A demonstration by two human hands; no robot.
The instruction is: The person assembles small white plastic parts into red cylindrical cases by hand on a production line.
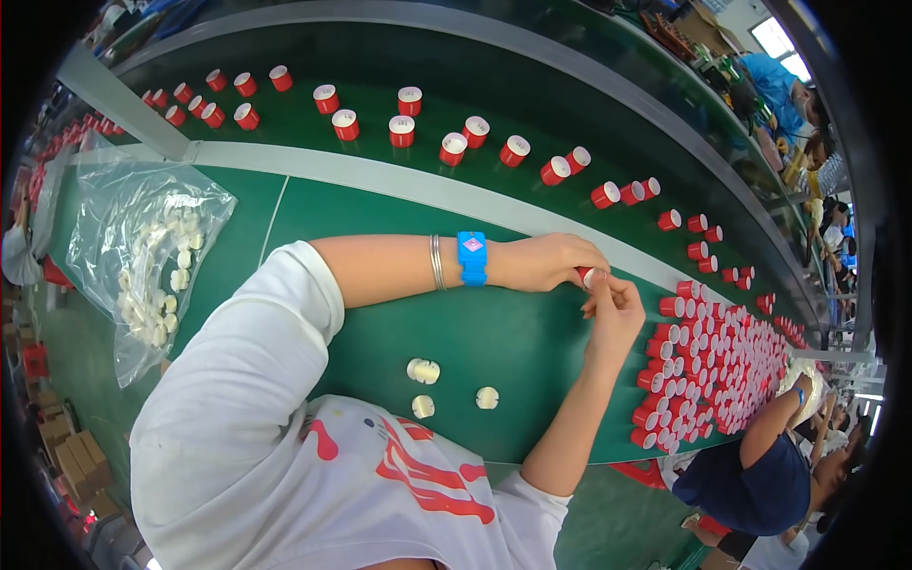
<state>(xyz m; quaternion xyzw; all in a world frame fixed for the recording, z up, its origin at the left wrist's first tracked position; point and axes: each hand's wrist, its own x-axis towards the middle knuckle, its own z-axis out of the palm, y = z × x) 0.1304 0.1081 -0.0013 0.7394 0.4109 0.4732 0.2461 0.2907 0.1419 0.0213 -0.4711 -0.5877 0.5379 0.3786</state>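
White discs (pixel 424 370) lie loose on our green table (pixel 513 332), a clear bag (pixel 152 256) of them at far left. Our left hand (pixel 551 261) and right hand (pixel 613 309) pinch one red cap (pixel 587 276) together; its axis seems to run sideways, white end rightward, beside the massed red caps (pixel 722 351).

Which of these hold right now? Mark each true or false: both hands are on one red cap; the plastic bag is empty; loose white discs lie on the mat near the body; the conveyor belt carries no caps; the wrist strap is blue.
1. Both the left hand and right hand are on one red cap: true.
2. The plastic bag is empty: false, it holds many white pieces.
3. Loose white discs lie on the green mat: true.
4. The conveyor belt carries no caps: false, red caps stand along it.
5. The wrist strap is blue: true.
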